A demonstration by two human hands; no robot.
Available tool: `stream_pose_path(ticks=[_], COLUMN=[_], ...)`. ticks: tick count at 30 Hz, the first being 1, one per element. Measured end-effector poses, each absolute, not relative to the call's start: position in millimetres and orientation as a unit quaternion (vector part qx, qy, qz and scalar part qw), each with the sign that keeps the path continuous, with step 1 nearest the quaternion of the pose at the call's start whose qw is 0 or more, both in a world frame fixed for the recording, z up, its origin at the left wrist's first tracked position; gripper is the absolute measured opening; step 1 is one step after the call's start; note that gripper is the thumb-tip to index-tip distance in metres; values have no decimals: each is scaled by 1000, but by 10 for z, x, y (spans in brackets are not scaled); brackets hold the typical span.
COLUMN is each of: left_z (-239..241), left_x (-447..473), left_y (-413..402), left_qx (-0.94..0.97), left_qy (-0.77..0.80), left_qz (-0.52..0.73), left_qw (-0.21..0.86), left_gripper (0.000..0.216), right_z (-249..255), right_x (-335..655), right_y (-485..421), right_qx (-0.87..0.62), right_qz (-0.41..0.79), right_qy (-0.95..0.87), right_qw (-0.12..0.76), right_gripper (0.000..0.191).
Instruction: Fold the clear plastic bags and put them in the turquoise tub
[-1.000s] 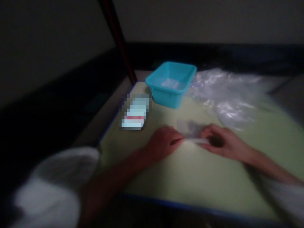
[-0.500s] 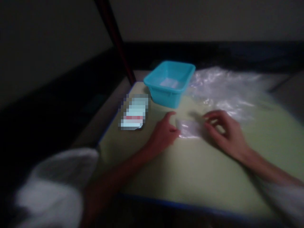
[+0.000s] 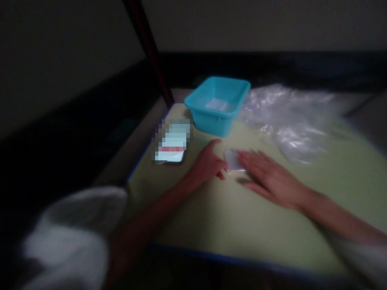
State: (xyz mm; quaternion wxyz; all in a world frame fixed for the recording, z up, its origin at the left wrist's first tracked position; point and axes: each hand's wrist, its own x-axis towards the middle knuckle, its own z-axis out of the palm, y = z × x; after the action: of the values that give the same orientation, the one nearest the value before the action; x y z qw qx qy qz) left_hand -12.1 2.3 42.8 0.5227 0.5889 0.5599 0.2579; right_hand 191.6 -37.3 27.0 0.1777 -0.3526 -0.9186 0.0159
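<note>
A small clear plastic packet (image 3: 232, 161) lies on the pale green table (image 3: 242, 217). My right hand (image 3: 267, 177) lies flat over most of it, fingers stretched out and pointing left. My left hand (image 3: 208, 163) rests just left of the packet, its fingers loosely apart, one fingertip touching the packet's left edge. The picture is dim and blurred.
A turquoise plastic tub (image 3: 218, 104) stands at the back of the table with something pale inside. Crumpled clear plastic sheeting (image 3: 290, 117) spreads to its right. A phone with a lit screen (image 3: 172, 145) lies by the left edge. A dark post (image 3: 149, 44) rises behind.
Both hands held the packet up a second ago, then set it down. My right hand has since moved left and flattened onto it. My left hand stays beside it.
</note>
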Motion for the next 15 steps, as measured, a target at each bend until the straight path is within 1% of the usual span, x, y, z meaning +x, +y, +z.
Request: stream_pose_path(ticks=[4, 10, 12, 15], left_z=[429, 407, 368, 310], left_x=[-115, -153, -178, -195], left_y=[30, 44, 21, -64], left_qx=[595, 605, 635, 749], left_qy=[557, 560, 560, 512], left_qz=[259, 239, 263, 314], left_qw=[518, 514, 463, 278], left_gripper=[77, 70, 62, 46], right_z=[174, 142, 142, 137], right_x=[1918, 1926, 1927, 1925], right_y=[-349, -337, -333, -323], right_qx=[-354, -364, -363, -356], right_qz=[12, 15, 14, 2], right_qy=[-926, -925, -925, -927], right_qw=[130, 108, 109, 117], right_gripper=[66, 68, 68, 71])
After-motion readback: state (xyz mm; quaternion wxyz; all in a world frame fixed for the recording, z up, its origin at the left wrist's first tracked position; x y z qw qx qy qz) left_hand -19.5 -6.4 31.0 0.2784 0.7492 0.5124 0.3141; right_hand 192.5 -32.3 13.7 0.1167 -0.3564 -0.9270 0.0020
